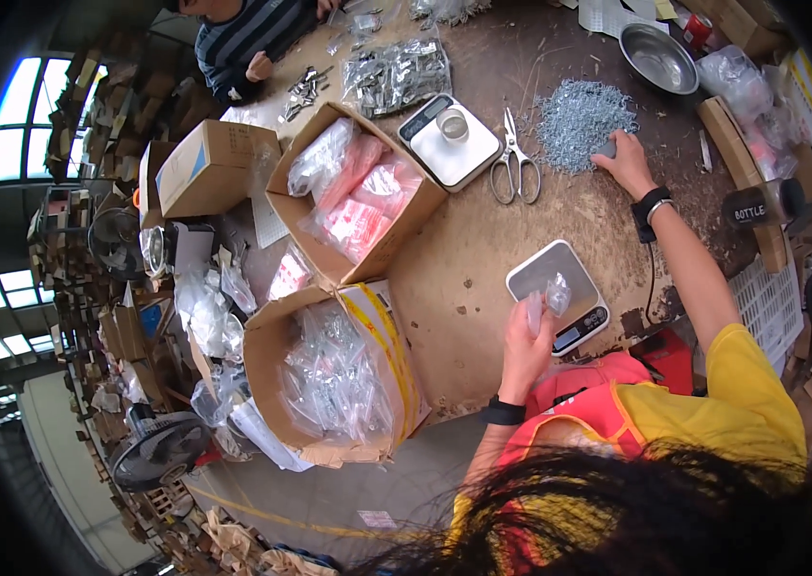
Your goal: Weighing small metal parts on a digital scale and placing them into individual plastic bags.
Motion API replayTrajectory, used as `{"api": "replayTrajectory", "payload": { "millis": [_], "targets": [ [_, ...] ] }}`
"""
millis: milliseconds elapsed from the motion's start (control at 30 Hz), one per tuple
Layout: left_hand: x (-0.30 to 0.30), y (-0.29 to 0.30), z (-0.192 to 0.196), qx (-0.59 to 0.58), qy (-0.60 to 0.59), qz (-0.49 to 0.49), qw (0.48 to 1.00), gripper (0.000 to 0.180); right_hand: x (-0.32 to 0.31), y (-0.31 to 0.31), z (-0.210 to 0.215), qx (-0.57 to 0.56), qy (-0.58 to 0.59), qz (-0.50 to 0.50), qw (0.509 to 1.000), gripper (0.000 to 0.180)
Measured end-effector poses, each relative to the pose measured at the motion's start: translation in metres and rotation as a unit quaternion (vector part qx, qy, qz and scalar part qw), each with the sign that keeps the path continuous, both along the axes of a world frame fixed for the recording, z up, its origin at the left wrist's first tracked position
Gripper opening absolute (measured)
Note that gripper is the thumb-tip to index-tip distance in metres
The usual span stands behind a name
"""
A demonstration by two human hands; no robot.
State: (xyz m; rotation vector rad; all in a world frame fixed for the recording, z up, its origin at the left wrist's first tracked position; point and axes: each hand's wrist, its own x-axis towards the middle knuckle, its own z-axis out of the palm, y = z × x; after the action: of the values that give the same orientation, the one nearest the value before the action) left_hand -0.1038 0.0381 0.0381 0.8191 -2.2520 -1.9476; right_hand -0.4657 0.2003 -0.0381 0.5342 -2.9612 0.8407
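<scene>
My left hand (527,348) is closed on a small clear plastic bag (557,294), holding it above a white digital scale (586,324). At the far right, my right hand (630,167) reaches to the near edge of a pile of small silvery screw-like pieces (583,120). Its fingers are closed around a small grey thing (607,149) whose kind I cannot make out. Scissors (515,163) with grey handles lie left of the pile. Beside them a second white scale (451,144) bears a small round cup (452,123).
A cardboard box (406,226) holds clear and pink plastic bags; a nearer one (266,384) holds filled clear bags. A metal bowl (657,60) stands at the far right. A wooden strip (737,154) edges the table's right side. Across the table, a person in a striped top (252,43) sits.
</scene>
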Motion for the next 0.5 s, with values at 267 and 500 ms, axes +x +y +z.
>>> {"api": "replayTrajectory", "payload": {
  "millis": [267,500],
  "targets": [
    [0.029,-0.019,0.022,-0.030,-0.020,0.122,0.992,0.018,0.033,0.038,-0.035,-0.403,-0.124,-0.046,0.905,0.059],
    [0.040,-0.021,0.023,-0.069,-0.030,0.124,0.989,0.019,0.054,0.039,-0.017,-0.388,-0.114,0.006,0.914,0.057]
  ]
}}
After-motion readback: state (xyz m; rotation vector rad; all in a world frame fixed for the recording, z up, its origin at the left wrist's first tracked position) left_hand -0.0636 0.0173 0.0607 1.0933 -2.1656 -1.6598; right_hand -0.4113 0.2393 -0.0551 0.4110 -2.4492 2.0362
